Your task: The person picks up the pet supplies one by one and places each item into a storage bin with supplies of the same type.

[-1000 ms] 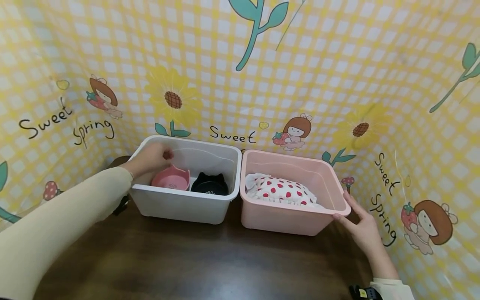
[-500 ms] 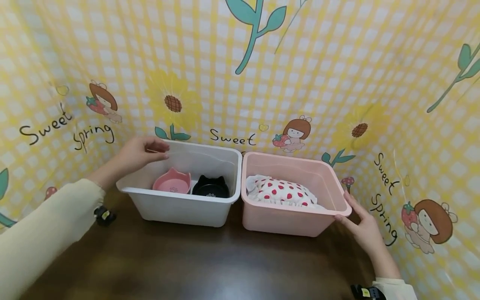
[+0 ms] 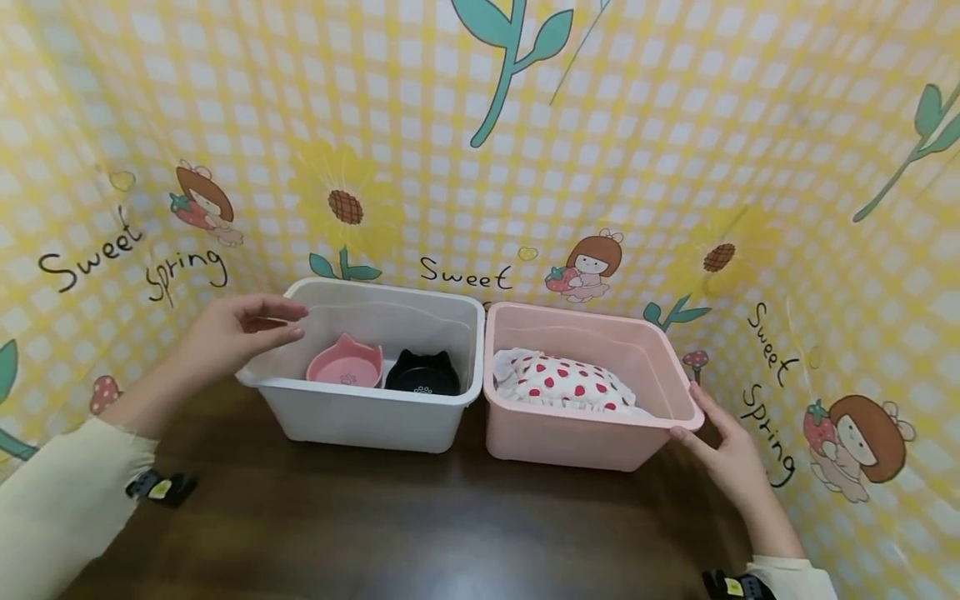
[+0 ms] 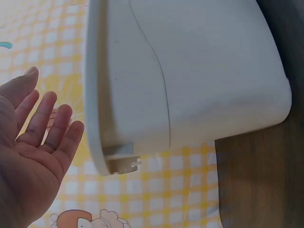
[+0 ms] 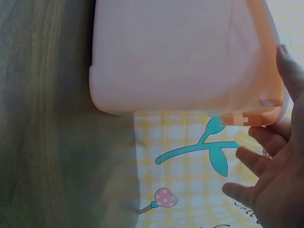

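Observation:
My left hand point(image 3: 236, 337) hovers by the left end of a white bin point(image 3: 367, 421), fingers loosely extended and holding nothing. The left wrist view shows that hand point(image 4: 42, 142) palm up, apart from the rim. Inside the white bin lie a pink cat-eared bowl point(image 3: 345, 364) and a black cat-eared bowl point(image 3: 422, 375), each with a paw print. At the right, my right hand point(image 3: 727, 458) touches the front right corner of a pink bin point(image 3: 570, 442) with straight thumb and fingers. A white cloth item with red strawberry-like spots point(image 3: 573, 383) lies in the pink bin.
Both bins stand side by side on a dark brown table point(image 3: 450, 525). Behind and at both sides rises a yellow checked sheet point(image 3: 465, 192) printed with flowers and cartoon figures. Black bands sit on both sleeves.
My left hand has come up out of the white bin and moved left past its end. The right hand stays at the pink bin's corner; bins and bowls keep their places.

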Tool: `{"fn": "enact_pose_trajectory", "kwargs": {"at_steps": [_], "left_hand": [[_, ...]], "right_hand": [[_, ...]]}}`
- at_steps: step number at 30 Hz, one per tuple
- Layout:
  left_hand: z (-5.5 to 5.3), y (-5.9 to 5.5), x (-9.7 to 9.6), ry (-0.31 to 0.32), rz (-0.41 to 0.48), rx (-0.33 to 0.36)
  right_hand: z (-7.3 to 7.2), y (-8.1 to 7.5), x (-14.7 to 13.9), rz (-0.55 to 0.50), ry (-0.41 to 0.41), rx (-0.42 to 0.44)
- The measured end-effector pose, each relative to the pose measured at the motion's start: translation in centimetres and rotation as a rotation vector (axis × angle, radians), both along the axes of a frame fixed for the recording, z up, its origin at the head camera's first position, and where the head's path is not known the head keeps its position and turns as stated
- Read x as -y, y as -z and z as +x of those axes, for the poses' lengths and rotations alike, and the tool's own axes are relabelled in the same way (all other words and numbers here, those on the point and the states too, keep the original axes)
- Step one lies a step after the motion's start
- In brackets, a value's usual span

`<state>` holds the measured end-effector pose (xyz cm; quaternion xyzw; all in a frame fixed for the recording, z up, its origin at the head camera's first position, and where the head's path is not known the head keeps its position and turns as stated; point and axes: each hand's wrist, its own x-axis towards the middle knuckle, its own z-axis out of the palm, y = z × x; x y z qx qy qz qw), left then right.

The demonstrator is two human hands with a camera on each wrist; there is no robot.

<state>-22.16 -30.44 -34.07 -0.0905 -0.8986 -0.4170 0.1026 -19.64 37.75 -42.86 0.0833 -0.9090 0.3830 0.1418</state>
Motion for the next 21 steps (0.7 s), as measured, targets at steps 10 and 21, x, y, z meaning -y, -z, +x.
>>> {"fn": "enact_pose_trajectory", "kwargs": {"at_steps": [10,21], "left_hand": [[3.7,1.0,1.5,-0.008,0.034,-0.048],[6.1,2.4,3.1,-0.104,0.102,-0.06]], "right_hand": [[0.4,0.5,1.4,0.096,0.108,-0.189],[0.7,0.4,1.9,0.078,0.174,-0.269]]}}
